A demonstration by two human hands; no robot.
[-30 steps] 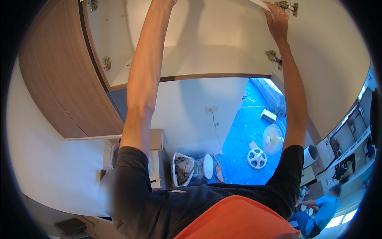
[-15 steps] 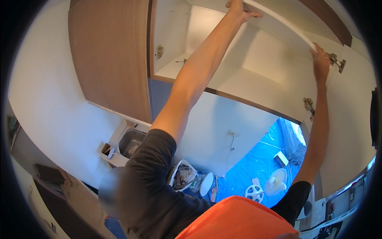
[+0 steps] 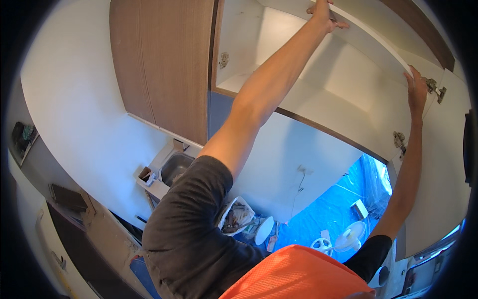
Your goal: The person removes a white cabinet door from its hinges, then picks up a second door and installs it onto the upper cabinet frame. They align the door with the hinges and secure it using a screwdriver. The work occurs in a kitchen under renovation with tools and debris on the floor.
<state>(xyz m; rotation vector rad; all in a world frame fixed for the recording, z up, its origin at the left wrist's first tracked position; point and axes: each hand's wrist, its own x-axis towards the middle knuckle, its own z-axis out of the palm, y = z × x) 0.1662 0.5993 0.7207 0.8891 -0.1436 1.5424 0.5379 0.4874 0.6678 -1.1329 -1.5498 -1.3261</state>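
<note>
While the left hand (image 3: 326,19) spreads against a white board (image 3: 366,35), the right hand (image 3: 417,90) pinches its edge beside a door hinge (image 3: 436,89).

one head-worn fisheye looks steeply down past the wearer's raised arms (image 3: 279,72), the open cabinet (image 3: 343,105) close ahead.

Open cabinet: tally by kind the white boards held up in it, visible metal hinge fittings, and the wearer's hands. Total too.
White board: 1
Metal hinge fittings: 3
Hands, left hand and right hand: 2
Total: 6
</note>
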